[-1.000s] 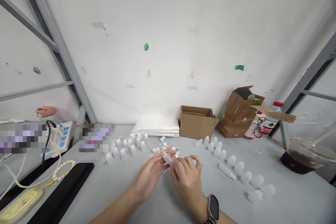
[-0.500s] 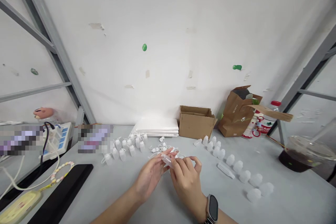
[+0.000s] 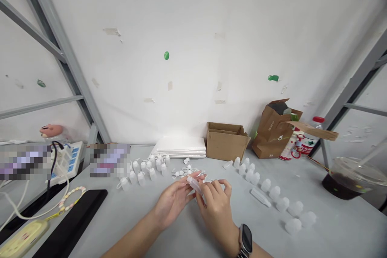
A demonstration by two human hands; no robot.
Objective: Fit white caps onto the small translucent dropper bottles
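A small translucent plastic bottle [image 3: 195, 185] is tilted between my two hands, its narrow neck toward the upper left. My right hand [image 3: 214, 205], wearing a watch, grips the lower end with bent fingers. Around the neck end curve the fingers of my left hand [image 3: 173, 203], with its thumb below. Small white cap pieces [image 3: 185, 171] lie loose just beyond my fingertips. To the left stand several little bottles with looped caps [image 3: 141, 178]. Uncapped bottles [image 3: 265, 185] form a slanting line on the right, beside a bottle lying flat [image 3: 260, 197].
White packets [image 3: 179, 147] are stacked by the wall, beside an open cardboard box [image 3: 226, 145]. Farther right are a brown paper bag [image 3: 270, 133] and a cup of dark drink [image 3: 341, 185]. A black slab [image 3: 74, 221], power strip [image 3: 71, 161] and cables occupy the left.
The bottle has turned slightly in my hands, so more of its neck shows beside my left fingertips. My hands have barely shifted otherwise.
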